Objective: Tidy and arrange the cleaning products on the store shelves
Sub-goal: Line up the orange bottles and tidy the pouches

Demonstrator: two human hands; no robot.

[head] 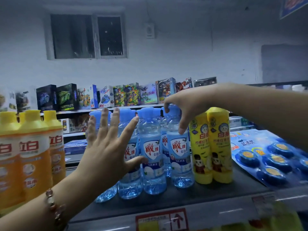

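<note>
Here, the left hand (106, 147) is raised flat before the group of clear blue bottles (153, 157), fingers straight and spread, thumb tip lying against the label of a front bottle; its grip is released, clasping nothing. A beaded bracelet (53, 207) circles the left wrist. The right hand (185, 112) reaches in from the right, arched over the rightmost blue bottle (180, 155): fingers curl over the blue cap, thumb drops down the bottle's shoulder, so the grip is grasping that bottle at its top.

The blue bottles stand upright in a tight cluster on the dark shelf (208, 194), about mid-shelf. One bottle (106, 194) at lower left of the cluster appears tilted, mostly hidden behind the left forearm.

Just right of the held bottle, touching or nearly so, stand two yellow tubes (213, 147) on their caps. Further right lies a blue blister card of round blue blocks (273, 157), slanted. At far left, orange bottles with yellow caps (33, 152) stand in a row. Behind, a farther shelf carries boxed toys (116, 95) beneath a dark window (86, 36).
</note>
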